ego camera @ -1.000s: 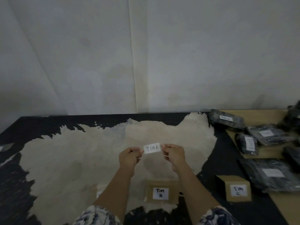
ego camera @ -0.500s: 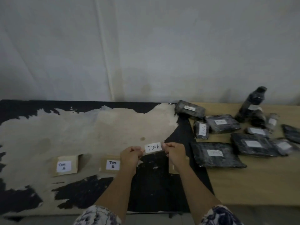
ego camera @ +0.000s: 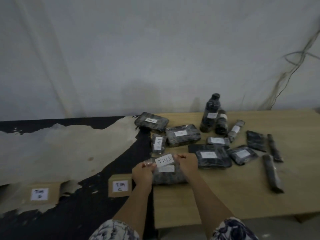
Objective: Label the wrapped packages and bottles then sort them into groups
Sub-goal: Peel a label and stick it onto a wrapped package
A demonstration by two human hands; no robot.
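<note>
White label [ego camera: 164, 160] reading TIMA was pinched at both ends by left hand [ego camera: 142, 173] and right hand [ego camera: 188, 164], lower centre, over a wrapped package [ego camera: 168, 177].

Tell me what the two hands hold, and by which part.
The small white paper label marked TIM A: the left hand pinches its left end, the right hand its right end.

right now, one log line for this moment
labelling | left hand, right hand pinch white paper TIMA label | over black plastic-wrapped package | light wooden table
</note>
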